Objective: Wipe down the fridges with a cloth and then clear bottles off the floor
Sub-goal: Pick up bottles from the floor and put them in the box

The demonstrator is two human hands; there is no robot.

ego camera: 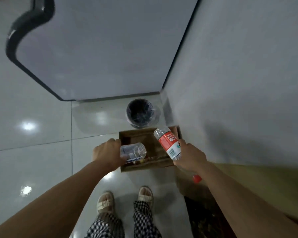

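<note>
Over the cardboard box point(145, 166), our left hand point(107, 154) grips a clear, crumpled bottle point(133, 151) lying sideways; our right hand point(191, 156) curls round a red-labelled bottle point(168, 143), base tilted up, red cap point(197, 178) down.

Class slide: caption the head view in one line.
Each hand holds a plastic bottle over a cardboard box beside a bin.
</note>
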